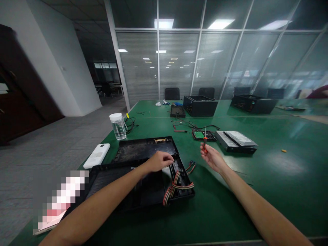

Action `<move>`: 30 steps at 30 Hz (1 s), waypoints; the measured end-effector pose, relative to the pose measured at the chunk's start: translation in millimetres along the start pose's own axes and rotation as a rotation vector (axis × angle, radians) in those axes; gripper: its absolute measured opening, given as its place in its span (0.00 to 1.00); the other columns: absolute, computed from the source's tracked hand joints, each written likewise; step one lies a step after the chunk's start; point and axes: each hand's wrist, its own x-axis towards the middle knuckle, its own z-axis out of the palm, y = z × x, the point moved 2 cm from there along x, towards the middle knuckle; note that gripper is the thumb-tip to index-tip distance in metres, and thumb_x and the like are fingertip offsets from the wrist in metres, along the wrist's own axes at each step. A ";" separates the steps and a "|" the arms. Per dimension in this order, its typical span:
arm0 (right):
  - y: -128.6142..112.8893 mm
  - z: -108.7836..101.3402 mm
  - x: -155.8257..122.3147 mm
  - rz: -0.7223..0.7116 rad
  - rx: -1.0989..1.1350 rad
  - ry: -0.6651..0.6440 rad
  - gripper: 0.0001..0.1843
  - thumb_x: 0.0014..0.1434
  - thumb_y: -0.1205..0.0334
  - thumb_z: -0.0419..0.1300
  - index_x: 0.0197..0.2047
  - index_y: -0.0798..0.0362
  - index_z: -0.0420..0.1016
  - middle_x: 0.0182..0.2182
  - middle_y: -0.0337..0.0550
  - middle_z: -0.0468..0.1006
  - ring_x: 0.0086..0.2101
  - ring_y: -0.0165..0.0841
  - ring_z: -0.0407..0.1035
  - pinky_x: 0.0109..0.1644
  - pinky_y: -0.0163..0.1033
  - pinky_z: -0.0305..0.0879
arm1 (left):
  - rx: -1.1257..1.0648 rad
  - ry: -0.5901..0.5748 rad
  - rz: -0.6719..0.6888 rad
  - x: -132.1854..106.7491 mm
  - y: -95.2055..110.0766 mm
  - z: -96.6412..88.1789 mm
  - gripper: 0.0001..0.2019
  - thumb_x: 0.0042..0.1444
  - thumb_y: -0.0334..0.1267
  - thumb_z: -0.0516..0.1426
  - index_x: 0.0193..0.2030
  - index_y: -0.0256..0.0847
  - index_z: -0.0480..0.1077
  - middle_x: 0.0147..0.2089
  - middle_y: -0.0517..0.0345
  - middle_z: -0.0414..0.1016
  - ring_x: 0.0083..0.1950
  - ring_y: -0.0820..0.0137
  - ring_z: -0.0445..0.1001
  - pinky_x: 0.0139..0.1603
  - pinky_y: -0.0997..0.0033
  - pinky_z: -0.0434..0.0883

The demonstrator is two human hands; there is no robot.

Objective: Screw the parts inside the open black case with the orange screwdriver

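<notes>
My left hand (160, 160) rests with curled fingers on the rim of a black open computer case (143, 186) lying flat on the green table (256, 184). What the fingers grip there is hidden. A striped ribbon cable (176, 186) hangs over the case's right end, and its lid panel (146, 148) lies just behind. My right hand (212, 158) is raised to the right of the case, pinched on a small screwdriver with a red handle (204, 143), held upright.
A clear bottle (118, 126) and a white flat device (97, 155) sit at the table's left edge. A circuit board with cables (203, 135) and an optical drive (235, 140) lie ahead. Black cases (200, 105) stand further back. Glass partitions lie beyond.
</notes>
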 end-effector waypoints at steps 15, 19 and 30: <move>-65.0 82.5 -106.4 -0.542 -1.070 -0.689 0.10 0.57 0.56 0.52 0.33 0.53 0.70 0.32 0.43 0.73 0.32 0.32 0.67 0.37 0.37 0.61 | 0.099 -0.249 -0.292 -16.1 -2.3 -59.2 0.21 0.55 0.55 0.50 0.26 0.36 0.65 0.20 0.61 0.68 0.19 0.76 0.64 0.20 0.78 0.60; -50.6 79.1 -151.6 -0.559 -1.329 -0.549 0.18 0.50 0.65 0.57 0.47 0.51 0.67 0.42 0.47 0.72 0.36 0.37 0.69 0.33 0.38 0.63 | 0.284 0.011 -0.213 -13.1 -6.0 -80.5 0.17 0.58 0.50 0.48 0.39 0.37 0.66 0.30 0.60 0.71 0.28 0.74 0.68 0.28 0.78 0.62; -29.3 8.4 -185.2 -0.474 -1.306 -0.462 0.11 0.55 0.71 0.50 0.39 0.49 0.67 0.39 0.45 0.72 0.33 0.35 0.70 0.34 0.39 0.65 | 0.698 -0.202 -0.019 -19.7 -22.0 -60.0 0.06 0.47 0.34 0.61 0.33 0.41 0.69 0.36 0.59 0.72 0.40 0.68 0.70 0.41 0.75 0.63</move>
